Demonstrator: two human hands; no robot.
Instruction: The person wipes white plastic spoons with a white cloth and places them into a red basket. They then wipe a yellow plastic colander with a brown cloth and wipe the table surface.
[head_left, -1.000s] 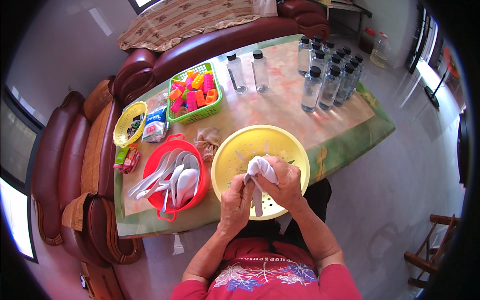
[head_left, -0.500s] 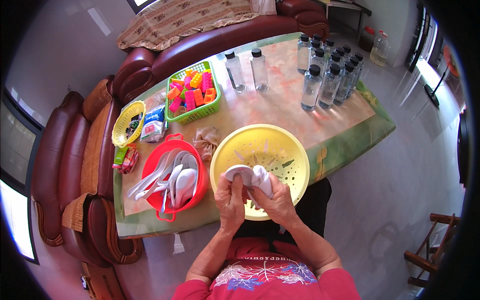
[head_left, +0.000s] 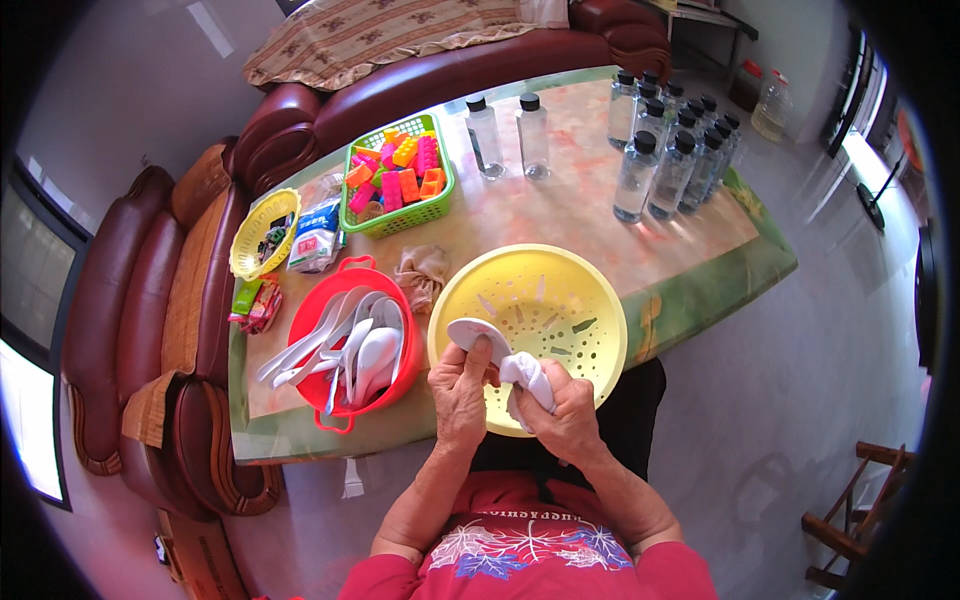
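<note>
My left hand point(head_left: 460, 400) pinches a white spoon point(head_left: 465, 331) by its rounded bowl, thumb on top. My right hand point(head_left: 568, 418) grips a bunched white cloth point(head_left: 527, 376) close against the spoon; the handle end is hidden by the hands and cloth. Both hands are over the near part of a yellow colander point(head_left: 592, 290), which has round and slit holes. To the left, a red basin point(head_left: 412, 345) with two handles holds several white spoons and ladles point(head_left: 375, 352).
Beyond the colander lies a crumpled brown cloth point(head_left: 422, 272). A green basket point(head_left: 405, 215) of colourful blocks, a yellow basket point(head_left: 238, 250) and plastic packets point(head_left: 315, 238) line the left. Several black-capped clear bottles point(head_left: 635, 182) stand far right on the marbled table point(head_left: 690, 275).
The right hand and its cloth have shifted slightly down and right, showing more of the cloth and of the spoon's edge. The left hand keeps its pinch on the spoon.
</note>
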